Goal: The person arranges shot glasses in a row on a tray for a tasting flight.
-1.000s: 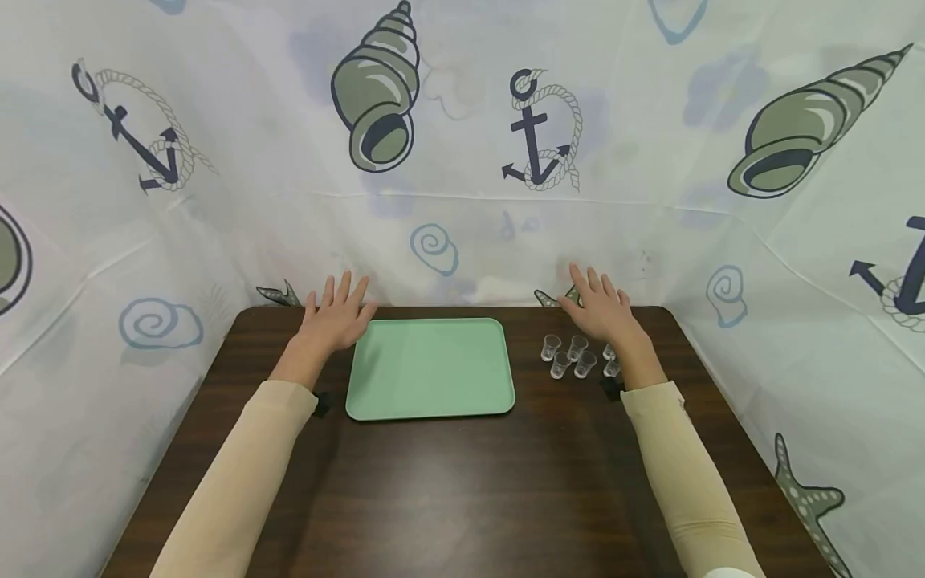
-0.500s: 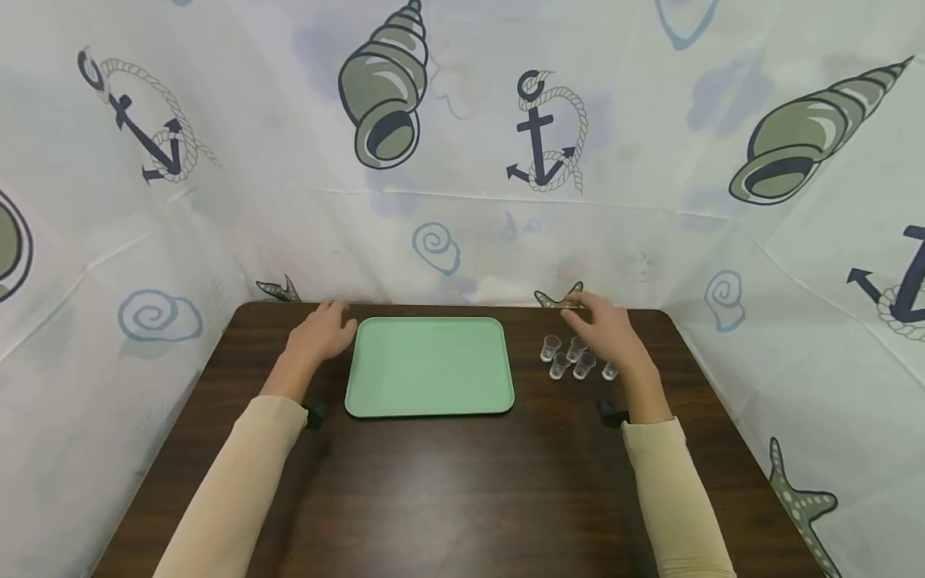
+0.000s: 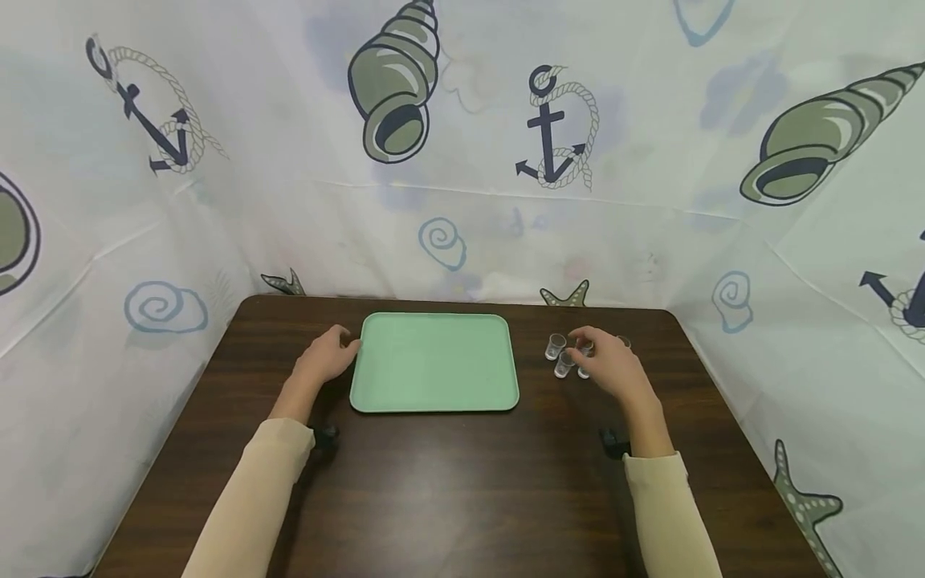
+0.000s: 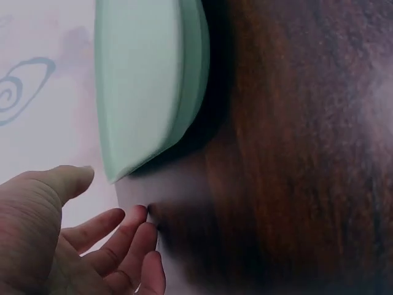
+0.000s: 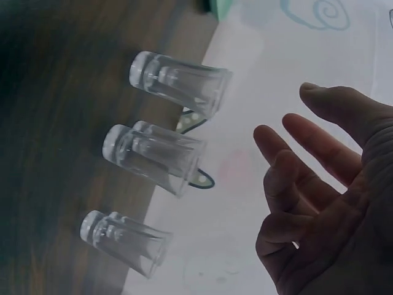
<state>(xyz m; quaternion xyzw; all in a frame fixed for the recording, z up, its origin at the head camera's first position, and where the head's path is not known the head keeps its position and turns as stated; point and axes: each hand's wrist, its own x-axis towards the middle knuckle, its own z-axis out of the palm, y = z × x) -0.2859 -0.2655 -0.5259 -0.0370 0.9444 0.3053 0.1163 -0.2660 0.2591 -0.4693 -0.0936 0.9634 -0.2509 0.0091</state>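
Note:
Several small clear shot glasses stand upright at the right of the table, some partly hidden by my right hand. That hand hovers over them with thumb and fingers apart and slightly bent. In the right wrist view, a gap separates its fingers from the nearest row, including an end glass. A light green rectangular tray lies flat left of the glasses. Beside its left edge is my left hand, fingers loosely bent and holding nothing. The left wrist view shows its thumb just short of the tray's corner.
The dark brown wooden table has rounded far corners. White cloth printed with shells, anchors and starfish hangs behind and on both sides. A dark strap sits at the left wrist, another at the right.
Both hands have drawn back toward the person and come lower, their spread fingers now bending. The left has come beside the tray's edge, the right over the glasses. Tray and glasses stay put.

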